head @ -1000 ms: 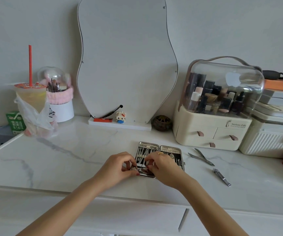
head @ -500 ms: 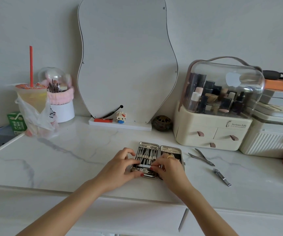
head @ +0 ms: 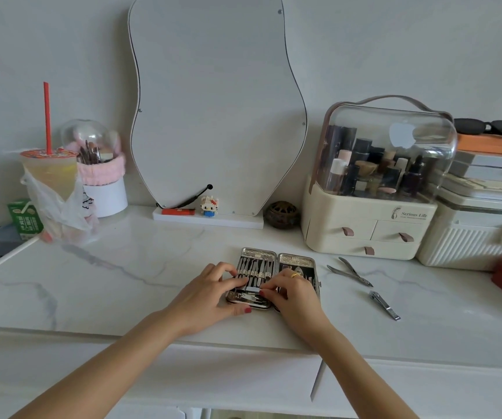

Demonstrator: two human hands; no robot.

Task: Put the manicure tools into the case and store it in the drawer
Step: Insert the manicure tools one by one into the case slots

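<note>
Two bare hands work at the front edge of a white marble tabletop (head: 98, 282), over an open manicure case (head: 274, 278) that lies flat near the middle of that edge. Against the wall behind stands a wavy-edged mirror (head: 213, 101), and toward the right rear corner sits a cream cosmetics organiser (head: 373, 182) with a clear domed lid and three small drawers. At the left rear edge a lidded drink cup (head: 51, 170) with a red straw stands in a plastic bag. The case's left half holds a row of steel tools in loops; its right half is partly hidden. The left hand (head: 210, 297) rests on the case's left side, fingers bent over the tools, thumb at the near rim. The right hand (head: 293, 293) curls its fingertips onto a small metal piece at the near end of the left half; whether it pinches or only presses I cannot tell. Right of the case, apart from it, lie cuticle nippers (head: 351, 272) and, nearer the front edge, a nail clipper (head: 384, 305).
</note>
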